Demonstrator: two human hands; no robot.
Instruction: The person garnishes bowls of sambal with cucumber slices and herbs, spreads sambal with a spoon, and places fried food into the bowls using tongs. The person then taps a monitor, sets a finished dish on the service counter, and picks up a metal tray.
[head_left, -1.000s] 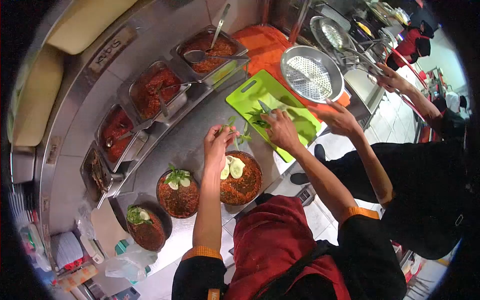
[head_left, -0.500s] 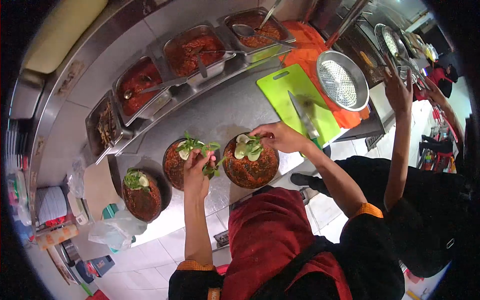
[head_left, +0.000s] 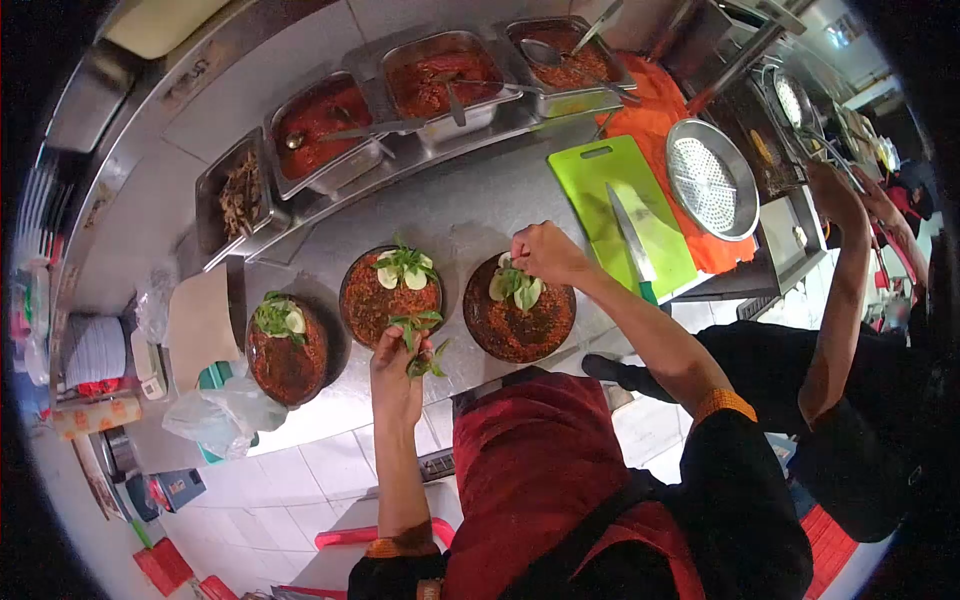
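Observation:
Three dark round dishes filled with red sauce stand along the steel counter: a left dish (head_left: 286, 362), a middle dish (head_left: 375, 305) and a right dish (head_left: 520, 335). Each bears pale slices and green leaves near its far edge. Over the right dish, my right hand (head_left: 550, 252) pinches at the leaves on its slices. My left hand (head_left: 396, 375) is closed round leafy green sprigs (head_left: 416, 325) at the near edge of the middle dish. A knife (head_left: 630, 235) with a green handle lies on the lime-green cutting board (head_left: 590, 180) to the right.
Metal trays of red food (head_left: 440, 85) line the back ledge. A perforated metal bowl (head_left: 712, 180) rests on orange cloth (head_left: 645, 95). Plastic bags (head_left: 225, 412) lie at the left. A co-worker's arm (head_left: 840, 290) reaches in at the right.
The knife has left my right hand and lies on the board. Leaves now top the right dish's slices. The view has shifted, and my left hand has moved toward the middle dish with its sprigs.

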